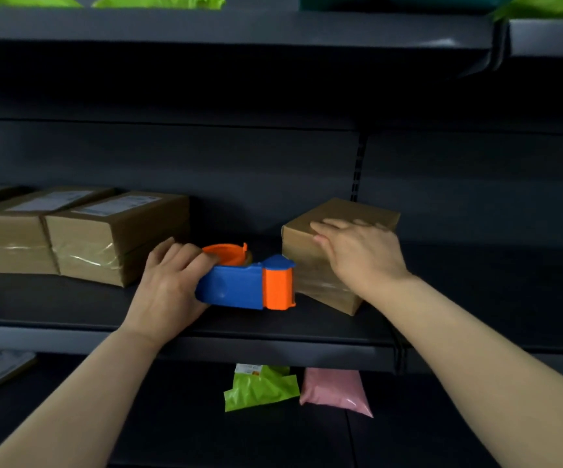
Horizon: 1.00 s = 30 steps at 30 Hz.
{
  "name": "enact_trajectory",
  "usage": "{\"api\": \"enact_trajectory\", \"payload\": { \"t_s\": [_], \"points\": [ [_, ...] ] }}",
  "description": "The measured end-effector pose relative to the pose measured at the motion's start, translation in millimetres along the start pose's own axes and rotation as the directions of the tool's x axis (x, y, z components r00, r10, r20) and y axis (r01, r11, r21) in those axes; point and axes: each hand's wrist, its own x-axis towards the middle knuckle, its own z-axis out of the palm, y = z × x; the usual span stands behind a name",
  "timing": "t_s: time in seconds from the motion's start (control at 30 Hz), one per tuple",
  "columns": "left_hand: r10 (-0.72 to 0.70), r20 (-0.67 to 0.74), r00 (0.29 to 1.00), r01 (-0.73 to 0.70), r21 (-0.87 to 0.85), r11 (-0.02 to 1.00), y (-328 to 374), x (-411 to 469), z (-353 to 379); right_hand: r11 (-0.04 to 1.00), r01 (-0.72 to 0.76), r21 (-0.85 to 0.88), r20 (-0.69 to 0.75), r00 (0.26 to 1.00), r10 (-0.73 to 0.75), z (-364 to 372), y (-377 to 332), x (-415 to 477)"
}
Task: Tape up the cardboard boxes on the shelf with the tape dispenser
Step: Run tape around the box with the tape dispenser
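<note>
The left hand [168, 285] is wrapped round the blue rear of the dispenser [239, 285], fingers curled over its top by the orange reel and thumb underneath, holding it firmly. Just ahead of that grip, the orange nose of the dispenser meets the near-left face of the box [317, 282], which sits turned corner-forward on the shelf [273, 336]. Above the nose, the right hand [357, 251] lies flat on the box top, fingers spread and straight, pressing down rather than clutching. Behind the gripping hand, on the far side from the nose, two boxes [117, 238] stand side by side, each with a shiny clear band across its front, so I judge those finished. The box at the nose looks partly done: a glossy strip shows low on its facing sides, while its top looks bare brown card, and I cannot tell whether the seam there is sealed. It is plain and squat, with crisp edges. I can see no loose tape tail between the nose and the card. Below the grip, a green pouch [259, 386] and a pink pouch [334, 390] lie on the lower shelf.
</note>
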Motion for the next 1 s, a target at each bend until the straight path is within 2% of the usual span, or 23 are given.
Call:
{"api": "enact_trajectory", "payload": {
  "t_s": [0.13,0.27,0.5,0.8,0.9,1.0],
  "points": [
    [-0.058,-0.034,0.998,0.058,0.000,0.998,-7,-2,-5,1.000,0.008,0.025,0.005,1.000,-0.008,-2,22,-15],
    [-0.014,0.033,0.999,0.014,0.008,1.000,-5,1,-3,0.995,0.020,0.093,0.016,1.000,-0.022,-6,41,-26],
    [-0.025,0.045,0.999,0.026,-0.012,1.000,5,10,9,0.987,0.098,0.124,0.008,0.995,-0.100,-10,58,-33],
    [-0.030,0.127,0.991,0.027,0.025,0.999,44,36,25,0.931,0.178,0.319,0.029,0.980,-0.197,-11,86,-39],
    [-0.063,0.148,0.987,0.061,0.017,0.998,63,39,33,0.901,0.159,0.403,-0.086,0.987,-0.136,-5,82,-44],
    [-0.079,0.167,0.983,0.075,0.027,0.997,67,37,36,0.951,0.156,0.266,-0.272,0.959,-0.081,10,61,-42]
  ]
}}
